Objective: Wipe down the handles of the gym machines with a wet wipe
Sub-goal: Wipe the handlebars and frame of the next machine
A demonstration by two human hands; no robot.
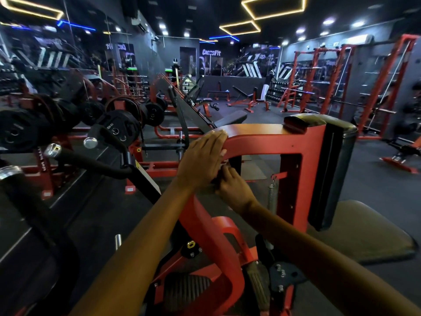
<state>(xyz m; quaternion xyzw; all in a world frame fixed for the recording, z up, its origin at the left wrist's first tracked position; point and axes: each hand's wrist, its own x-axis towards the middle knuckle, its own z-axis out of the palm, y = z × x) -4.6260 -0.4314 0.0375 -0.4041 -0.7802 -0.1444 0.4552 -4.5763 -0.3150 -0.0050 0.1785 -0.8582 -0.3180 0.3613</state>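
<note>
The left hand [200, 160] lies flat and open on the red machine frame [262, 142], the right hand [232, 185] curled just beneath, contents hidden; left of both, the black curved handle [91, 163] looks rigid, graspable mid-bar.

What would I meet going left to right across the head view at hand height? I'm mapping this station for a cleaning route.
Black weight plate → chrome-capped black handle → left hand flat on the red frame → black upright pad.
</note>
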